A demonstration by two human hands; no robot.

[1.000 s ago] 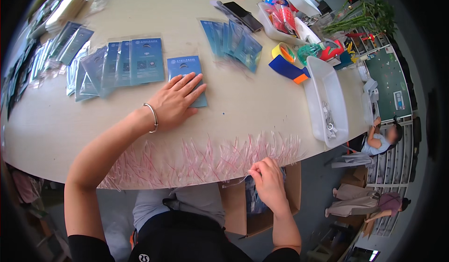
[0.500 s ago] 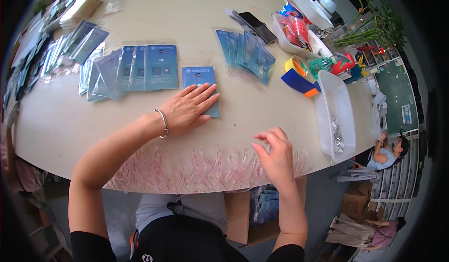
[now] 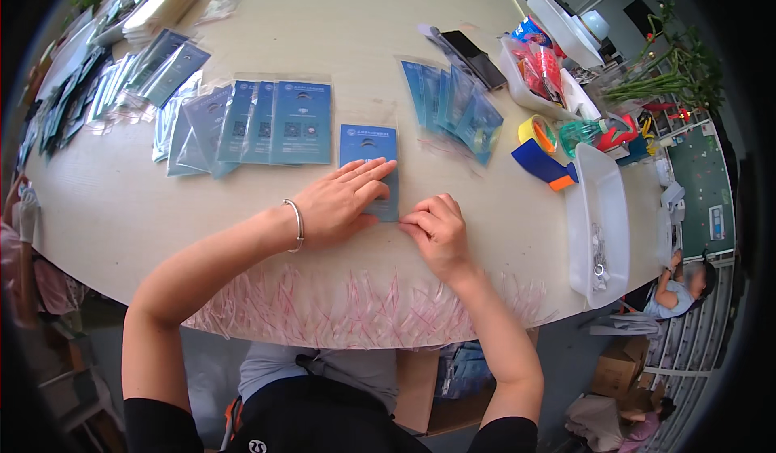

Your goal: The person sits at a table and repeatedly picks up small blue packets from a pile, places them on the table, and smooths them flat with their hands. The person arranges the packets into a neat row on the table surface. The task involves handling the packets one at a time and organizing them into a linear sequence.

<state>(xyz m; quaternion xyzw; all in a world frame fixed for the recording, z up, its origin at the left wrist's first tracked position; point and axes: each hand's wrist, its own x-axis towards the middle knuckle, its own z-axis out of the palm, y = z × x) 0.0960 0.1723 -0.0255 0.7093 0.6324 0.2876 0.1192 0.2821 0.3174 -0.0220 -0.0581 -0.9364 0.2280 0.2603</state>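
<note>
Blue under clear plastic, 1 sleeved card [image 3: 369, 142] lies mid-table in the head view, beneath the left hand [image 3: 333, 206], which rests flat on it with fingers extended. The right hand [image 3: 440, 231] is closed in a pinch just beside the card's near right corner; whether anything thin sits between its fingertips cannot be told. Judging by the layout, this 1 card is partway through handling. An overlapping row of sleeved cards [image 3: 299, 130] lies to its left and a fanned group [image 3: 453, 105] to its far right; which is done and which is left is unclear. Pink and clear strips [image 3: 364, 311] crowd the near edge of the table [image 3: 501, 243], perhaps leftovers from many sleeves already handled. The left hand hides the card's near part; the table edge and right forearm cut off the cardboard box [image 3: 414, 388] below; the far-left heap [image 3: 69, 101] blurs toward the dark rim, its count unreadable.
</note>
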